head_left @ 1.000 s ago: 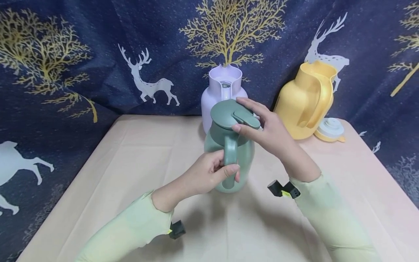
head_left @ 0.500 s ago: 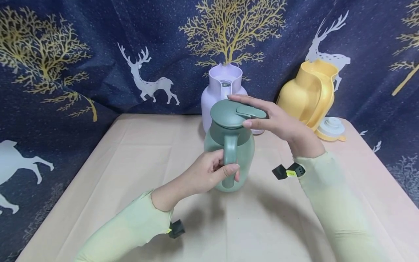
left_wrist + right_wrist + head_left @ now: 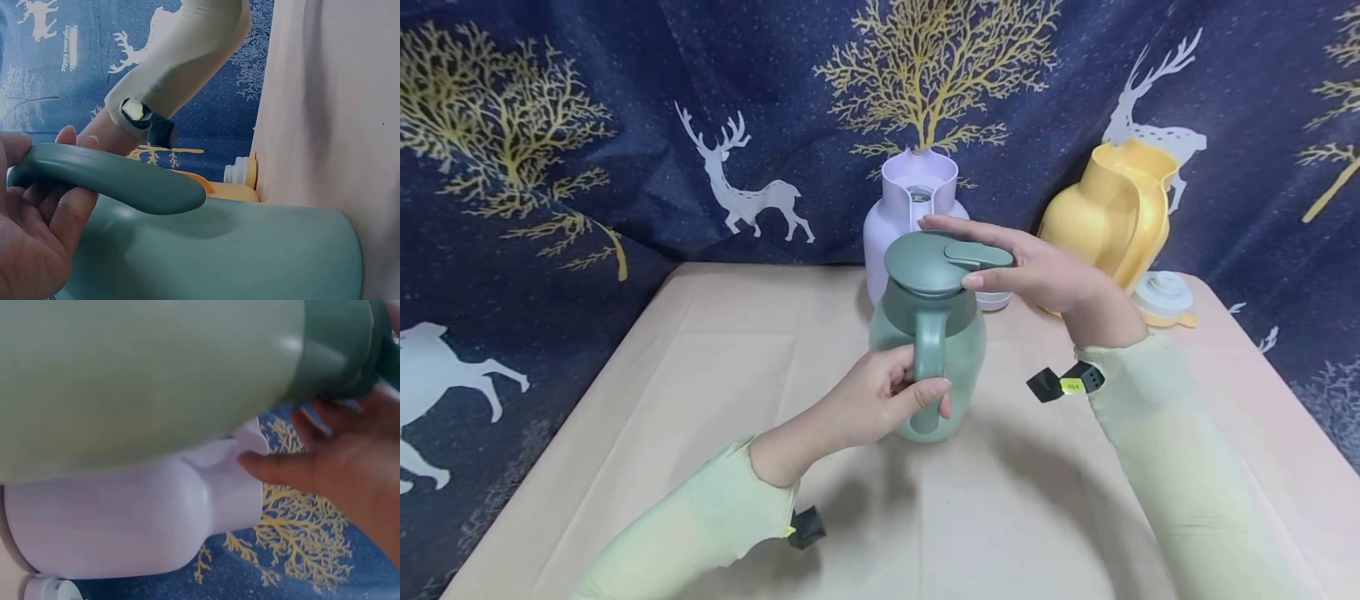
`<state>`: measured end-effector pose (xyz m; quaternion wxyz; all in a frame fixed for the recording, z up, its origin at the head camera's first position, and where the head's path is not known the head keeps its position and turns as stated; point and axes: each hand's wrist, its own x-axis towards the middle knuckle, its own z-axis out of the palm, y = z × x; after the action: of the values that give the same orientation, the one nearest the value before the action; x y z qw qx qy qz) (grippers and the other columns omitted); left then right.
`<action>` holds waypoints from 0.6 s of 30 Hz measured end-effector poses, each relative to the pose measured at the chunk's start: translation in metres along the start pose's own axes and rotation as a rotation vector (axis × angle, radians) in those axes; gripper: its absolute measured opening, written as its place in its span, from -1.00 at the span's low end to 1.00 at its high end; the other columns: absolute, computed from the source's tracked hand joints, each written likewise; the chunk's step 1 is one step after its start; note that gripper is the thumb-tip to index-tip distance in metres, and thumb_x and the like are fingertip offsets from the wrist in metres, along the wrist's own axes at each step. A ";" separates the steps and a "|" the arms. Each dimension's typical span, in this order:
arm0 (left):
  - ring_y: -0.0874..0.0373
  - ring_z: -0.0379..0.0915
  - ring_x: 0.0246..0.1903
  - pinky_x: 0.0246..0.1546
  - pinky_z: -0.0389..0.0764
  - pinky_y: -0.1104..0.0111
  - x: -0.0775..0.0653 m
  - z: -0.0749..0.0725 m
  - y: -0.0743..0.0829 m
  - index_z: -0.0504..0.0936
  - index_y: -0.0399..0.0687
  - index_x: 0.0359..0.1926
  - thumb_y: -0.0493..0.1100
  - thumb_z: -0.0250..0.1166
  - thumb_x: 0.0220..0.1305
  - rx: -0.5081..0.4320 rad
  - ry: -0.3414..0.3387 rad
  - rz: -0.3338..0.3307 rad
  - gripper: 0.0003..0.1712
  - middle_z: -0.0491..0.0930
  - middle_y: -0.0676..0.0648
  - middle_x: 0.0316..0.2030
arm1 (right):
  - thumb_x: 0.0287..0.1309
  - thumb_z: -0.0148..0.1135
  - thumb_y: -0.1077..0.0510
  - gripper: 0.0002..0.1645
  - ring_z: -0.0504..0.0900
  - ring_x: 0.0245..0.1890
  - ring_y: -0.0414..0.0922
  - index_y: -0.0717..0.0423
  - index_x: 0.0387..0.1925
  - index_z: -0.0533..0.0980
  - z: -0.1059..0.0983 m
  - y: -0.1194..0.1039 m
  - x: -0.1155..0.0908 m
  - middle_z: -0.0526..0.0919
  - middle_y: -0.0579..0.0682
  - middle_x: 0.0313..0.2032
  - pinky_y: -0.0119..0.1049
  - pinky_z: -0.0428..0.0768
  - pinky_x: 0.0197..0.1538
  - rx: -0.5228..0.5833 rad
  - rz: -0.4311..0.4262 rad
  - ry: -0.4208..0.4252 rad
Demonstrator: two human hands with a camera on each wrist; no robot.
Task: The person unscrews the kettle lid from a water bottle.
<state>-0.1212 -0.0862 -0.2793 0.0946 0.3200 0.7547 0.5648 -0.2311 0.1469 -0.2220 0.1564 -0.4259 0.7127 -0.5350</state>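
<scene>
A green thermos jug (image 3: 966,358) stands upright on the table, its handle (image 3: 930,342) facing me. My left hand (image 3: 876,400) grips that handle, thumb across its front; the left wrist view shows the fingers curled round the handle (image 3: 125,178). On the jug's mouth sits a dark green lid (image 3: 917,262) with a lever (image 3: 977,254) pointing right. My right hand (image 3: 1037,262) holds the lid from its right side, thumb near the front rim and fingers at the back. From the right wrist, the jug body (image 3: 156,381) hides part of the lid.
Behind the green jug stands a lidless lilac jug (image 3: 880,250). A white round part (image 3: 995,301) lies near its base. A lidless yellow jug (image 3: 1071,221) is at the back right, beside a yellow-and-white lid (image 3: 1165,296). A printed dark blue cloth (image 3: 820,75) hangs behind.
The lid's lever has swung from pointing toward front right to pointing right, with my right hand moving round with it. My left hand keeps its hold, and the jug stays in place.
</scene>
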 end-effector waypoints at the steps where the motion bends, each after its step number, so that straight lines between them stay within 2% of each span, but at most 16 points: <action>1: 0.27 0.49 -0.39 -0.35 0.47 0.48 0.000 0.000 0.000 0.62 -0.29 -0.22 -0.33 0.18 0.46 0.000 0.001 0.002 -0.88 0.68 -0.28 -0.37 | 0.37 0.19 0.27 -0.15 0.24 0.54 -0.19 0.13 0.59 0.10 0.004 0.000 -0.001 0.18 0.04 0.60 -0.53 0.36 0.40 -0.001 0.005 0.043; 4: 0.31 0.49 -0.39 -0.35 0.48 0.48 -0.001 0.000 0.000 0.61 -0.29 -0.22 -0.33 0.17 0.46 0.006 0.004 0.013 -0.88 0.68 -0.28 -0.37 | 0.34 0.28 0.16 -0.07 0.26 0.53 -0.08 0.00 0.61 0.07 0.018 -0.001 -0.007 0.15 0.04 0.61 -0.51 0.49 0.27 -0.003 0.062 0.192; 7: 0.32 0.49 -0.40 -0.35 0.48 0.48 0.000 0.001 0.000 0.61 -0.29 -0.22 -0.34 0.17 0.45 0.013 0.004 0.016 -0.88 0.68 -0.28 -0.38 | 0.24 0.42 -0.02 0.02 0.33 0.47 -0.03 -0.03 0.60 0.12 0.034 -0.003 -0.013 0.22 0.05 0.58 -0.32 0.50 0.35 -0.040 0.128 0.354; 11: 0.28 0.47 -0.42 -0.38 0.44 0.49 0.000 0.001 0.001 0.62 -0.28 -0.23 -0.32 0.18 0.45 0.021 0.006 -0.002 -0.88 0.69 -0.26 -0.38 | 0.13 0.51 0.00 -0.05 0.45 0.35 -0.08 -0.02 0.51 0.31 0.054 -0.013 -0.014 0.42 0.07 0.45 -0.05 0.39 0.48 -0.080 0.212 0.535; 12: 0.28 0.46 -0.43 -0.38 0.43 0.49 0.000 0.001 0.001 0.62 -0.27 -0.23 -0.31 0.18 0.45 0.024 0.008 -0.006 -0.88 0.69 -0.26 -0.38 | 0.13 0.51 0.03 -0.11 0.47 0.31 -0.10 -0.05 0.47 0.36 0.056 -0.015 -0.013 0.47 0.05 0.41 -0.05 0.42 0.45 -0.097 0.234 0.564; 14: 0.27 0.45 -0.43 -0.39 0.42 0.49 0.000 0.000 0.000 0.62 -0.26 -0.23 -0.30 0.18 0.46 0.027 0.008 -0.010 -0.88 0.69 -0.25 -0.38 | 0.11 0.50 0.10 -0.19 0.53 0.23 -0.13 -0.08 0.41 0.43 0.059 -0.020 -0.010 0.55 0.02 0.32 -0.18 0.50 0.35 -0.123 0.265 0.599; 18: 0.27 0.44 -0.45 -0.40 0.42 0.49 0.001 0.000 -0.001 0.62 -0.25 -0.24 -0.30 0.18 0.46 0.036 0.002 -0.008 -0.87 0.69 -0.24 -0.39 | 0.11 0.50 0.16 -0.23 0.56 0.16 -0.12 -0.07 0.37 0.46 0.053 -0.020 -0.008 0.57 0.01 0.28 -0.41 0.56 0.14 -0.147 0.280 0.576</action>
<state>-0.1219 -0.0857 -0.2803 0.0903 0.3180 0.7661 0.5512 -0.1816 0.1183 -0.2258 -0.0105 -0.1651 0.8161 -0.5537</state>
